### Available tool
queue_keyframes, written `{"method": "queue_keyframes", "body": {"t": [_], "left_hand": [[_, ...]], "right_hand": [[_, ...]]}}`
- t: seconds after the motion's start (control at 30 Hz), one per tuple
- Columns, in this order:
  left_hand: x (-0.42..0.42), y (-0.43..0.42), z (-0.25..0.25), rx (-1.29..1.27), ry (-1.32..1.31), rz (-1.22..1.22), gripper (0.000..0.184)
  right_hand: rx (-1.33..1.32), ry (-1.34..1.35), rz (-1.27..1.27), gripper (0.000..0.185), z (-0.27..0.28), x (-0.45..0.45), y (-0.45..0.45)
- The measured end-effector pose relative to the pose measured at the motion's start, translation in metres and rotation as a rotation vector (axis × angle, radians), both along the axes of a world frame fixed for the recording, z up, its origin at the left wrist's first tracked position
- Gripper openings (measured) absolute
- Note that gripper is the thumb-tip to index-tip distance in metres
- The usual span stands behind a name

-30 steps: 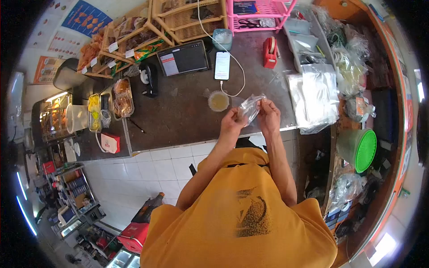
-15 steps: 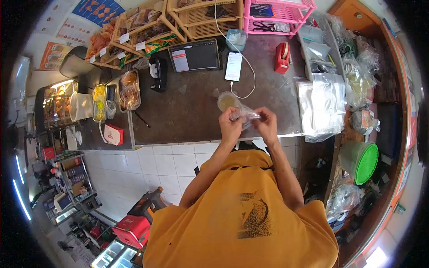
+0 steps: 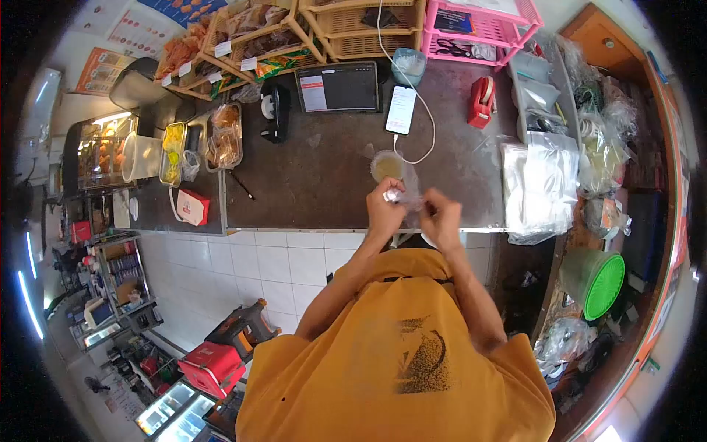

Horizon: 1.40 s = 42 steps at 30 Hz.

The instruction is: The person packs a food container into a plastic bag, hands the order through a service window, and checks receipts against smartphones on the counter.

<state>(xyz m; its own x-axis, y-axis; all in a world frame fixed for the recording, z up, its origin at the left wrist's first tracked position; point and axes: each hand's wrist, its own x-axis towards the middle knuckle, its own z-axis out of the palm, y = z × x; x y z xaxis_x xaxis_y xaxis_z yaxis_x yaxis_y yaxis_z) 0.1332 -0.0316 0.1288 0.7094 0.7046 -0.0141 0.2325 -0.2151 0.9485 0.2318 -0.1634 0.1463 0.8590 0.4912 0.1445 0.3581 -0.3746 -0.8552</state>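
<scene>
A clear plastic bag is held above the near edge of a dark bench, the left hand pinching it and the right hand, slightly blurred, with fingers drawn together, apparently gripping it too. Just beyond are 1 round cup of pale liquid and 1 lit phone on a white cable.

No wording legible; print too small or blurred throughout. Lines of tiny print on lit phone screen, far side of counter. Tablet screen, left of phone: red block, small text, unreadable. White tags on snack baskets, far left: marks illegible. Same for orange-edged poster and red-white box, near left.
</scene>
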Motion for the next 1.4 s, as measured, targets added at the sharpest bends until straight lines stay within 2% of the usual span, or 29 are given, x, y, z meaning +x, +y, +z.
{"method": "queue_keyframes", "body": {"t": [0.03, 0.07, 0.17, 0.2, 0.3, 0.4, 0.43, 0.47, 0.5, 0.53, 0.63, 0.67, 0.77, 0.83, 0.9, 0.93, 0.97, 1.03, 1.07, 1.17, 1.2, 1.3, 1.4], "left_hand": [[-0.005, 0.007, -0.001, 0.013, 0.034, -0.04, 0.025], [-0.01, 0.009, 0.01, 0.066, 0.159, -0.141, 0.027], [-0.004, -0.004, 0.002, 0.032, -0.056, -0.092, 0.028], [-0.005, -0.003, 0.0, 0.009, -0.02, -0.077, 0.029], [-0.017, 0.005, -0.003, 0.225, -0.091, -0.074, 0.033], [-0.027, 0.009, -0.011, 0.186, 0.155, -0.063, 0.032], [-0.028, 0.012, -0.023, 0.014, 0.155, 0.025, 0.029], [-0.029, 0.016, -0.038, -0.162, 0.151, 0.111, 0.027], [-0.03, 0.018, -0.047, -0.341, 0.148, 0.201, 0.026], [-0.023, 0.022, -0.005, -0.732, 0.314, 0.221, 0.016], [-0.038, 0.01, -0.05, -1.29, 0.236, 0.157, 0.014], [-0.039, -0.001, -0.073, -1.305, 0.155, 0.152, 0.016], [-0.042, -0.007, -0.034, -1.113, -0.119, 0.114, 0.015], [-0.044, -0.007, -0.051, -0.788, -0.06, 0.073, 0.013], [-0.034, -0.022, -0.043, -0.575, -0.17, 0.165, 0.026], [-0.029, -0.03, -0.044, -0.668, -0.143, 0.211, 0.023], [-0.025, -0.035, -0.046, -0.763, -0.12, 0.252, 0.02], [-0.026, -0.04, -0.079, -1.03, -0.304, 0.281, 0.02], [-0.028, -0.039, -0.09, -1.165, -0.394, 0.281, 0.02], [-0.03, -0.033, -0.032, -1.096, -0.227, 0.274, 0.018], [-0.03, -0.04, -0.02, -1.013, -0.209, 0.224, 0.017], [-0.035, -0.024, -0.047, -1.01, -0.283, 0.296, 0.024], [-0.051, -0.026, -0.016, -1.09, -0.07, 0.102, 0.025]], "right_hand": [[-0.018, -0.052, 0.022, 0.008, -0.009, 0.012, -0.01], [0.017, 0.229, -0.021, 0.008, -0.03, 0.03, -0.021], [-0.051, -0.007, 0.006, 0.007, -0.004, 0.005, -0.005], [0.028, 0.011, 0.091, 0.009, -0.001, -0.009, 0.002], [-0.037, 0.045, -0.006, 0.016, -0.013, -0.001, -0.009], [-0.052, 0.042, 0.003, 0.016, -0.013, 0.0, -0.008], [-0.055, 0.038, -0.003, 0.017, -0.008, 0.0, -0.006], [0.045, 0.176, -0.014, 0.007, -0.003, -0.007, -0.002], [0.083, 0.234, -0.013, 0.006, -0.005, -0.015, 0.002], [0.121, 0.293, -0.011, 0.005, -0.009, -0.022, 0.006], [0.17, 0.398, 0.067, 0.009, -0.011, -0.04, 0.012], [0.187, 0.444, 0.118, 0.009, -0.01, -0.046, 0.012], [0.208, 0.653, 0.305, 0.011, 0.007, -0.055, 0.017], [0.179, 0.718, 0.348, 0.014, -0.007, -0.055, 0.013], [0.39, 0.701, 0.143, 0.018, -0.01, -0.05, 0.018], [0.354, 0.65, 0.097, 0.017, -0.003, -0.044, 0.018], [0.264, 0.422, 0.097, 0.009, 0.003, -0.045, 0.024], [0.202, 0.514, 0.251, 0.007, -0.024, -0.06, 0.009], [0.195, 0.41, 0.286, 0.013, -0.04, -0.07, 0.008], [0.196, 0.258, 0.124, 0.013, -0.044, -0.028, 0.017], [0.268, 0.217, 0.202, 0.013, -0.025, -0.035, 0.02], [0.105, -0.088, 0.254, 0.012, -0.036, -0.049, 0.011], [0.02, -0.118, 0.108, 0.012, -0.044, -0.016, 0.006]]}}
